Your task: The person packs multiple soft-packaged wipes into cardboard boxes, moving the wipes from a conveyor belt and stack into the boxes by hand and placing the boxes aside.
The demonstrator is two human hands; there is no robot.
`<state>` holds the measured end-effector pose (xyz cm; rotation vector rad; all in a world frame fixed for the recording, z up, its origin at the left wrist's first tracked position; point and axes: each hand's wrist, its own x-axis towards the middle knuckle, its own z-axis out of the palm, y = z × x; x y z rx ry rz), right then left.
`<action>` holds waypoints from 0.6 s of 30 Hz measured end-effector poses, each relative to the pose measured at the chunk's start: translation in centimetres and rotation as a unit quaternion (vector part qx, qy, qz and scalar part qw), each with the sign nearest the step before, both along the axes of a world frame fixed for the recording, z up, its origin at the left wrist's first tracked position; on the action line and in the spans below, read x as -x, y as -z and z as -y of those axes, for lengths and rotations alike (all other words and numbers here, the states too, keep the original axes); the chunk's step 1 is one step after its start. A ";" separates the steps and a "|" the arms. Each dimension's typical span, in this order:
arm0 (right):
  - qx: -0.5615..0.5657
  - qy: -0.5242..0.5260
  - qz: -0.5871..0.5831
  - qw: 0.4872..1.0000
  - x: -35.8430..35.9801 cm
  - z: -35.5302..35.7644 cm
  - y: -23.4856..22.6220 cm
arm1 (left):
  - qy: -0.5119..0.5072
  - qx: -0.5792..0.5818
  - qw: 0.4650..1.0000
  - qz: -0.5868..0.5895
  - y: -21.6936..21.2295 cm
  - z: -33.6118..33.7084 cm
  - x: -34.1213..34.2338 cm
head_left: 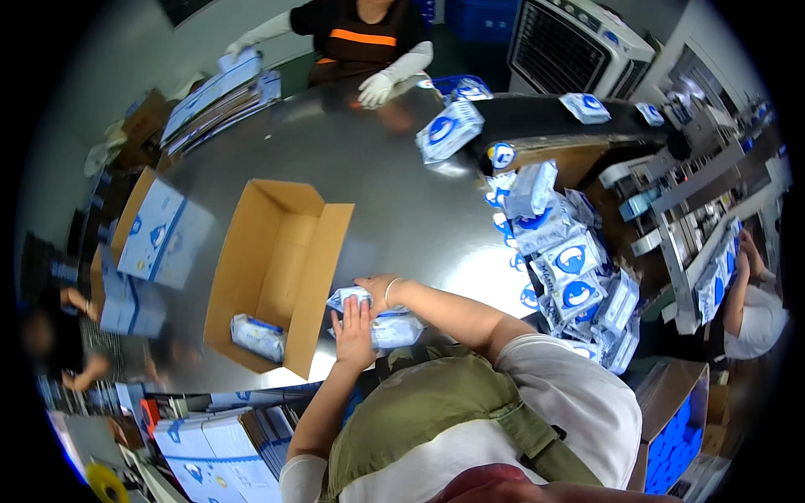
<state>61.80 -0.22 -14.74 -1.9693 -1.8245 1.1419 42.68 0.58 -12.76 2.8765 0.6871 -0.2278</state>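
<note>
Currently inside: one blue-and-white soft pack (258, 337), near end of the open cardboard carton (323, 277); looks barely begun.
Left grip: left hand (356, 337), fingers on the hand-covered pack (339, 298) just right of carton; clenched or not, can't tell.
Right grip: right hand (380, 291) touching same pack; hold can't tell.
Left over: second pack (398, 332) right of carton; heaped packs (574, 260) farther right.
Carton top: open.

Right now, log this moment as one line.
left hand: touching blue-white pack | right hand: touching same pack | open carton: left of hands, second pack inside | pack pile: right of hands
</note>
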 end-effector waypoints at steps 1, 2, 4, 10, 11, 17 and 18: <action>-0.008 -0.016 -0.025 1.000 -0.8 0.6 -0.9 | -0.004 -0.002 1.000 -0.005 -0.2 -0.1 -0.2; -0.054 0.014 -0.050 0.997 -2.1 1.1 -0.2 | -0.006 -0.003 1.000 -0.004 -0.4 -0.1 -0.6; -0.143 0.075 -0.094 0.982 -5.3 2.6 2.1 | -0.004 -0.018 0.999 0.040 0.5 -0.2 -0.9; -0.318 0.435 0.114 0.835 -30.3 9.5 1.6 | -0.031 -0.001 0.998 -0.058 -0.6 0.1 -2.0; -0.277 0.501 0.162 0.804 -34.6 10.4 -0.1 | -0.035 -0.011 0.996 -0.079 -0.4 0.1 -1.8; -0.181 0.477 0.459 0.727 -51.9 14.6 -6.3 | -0.076 0.051 0.992 -0.086 0.1 -0.1 -2.0; -0.153 0.462 0.499 0.717 -53.7 14.4 -6.3 | -0.079 0.053 0.992 -0.089 -0.1 -0.1 -2.2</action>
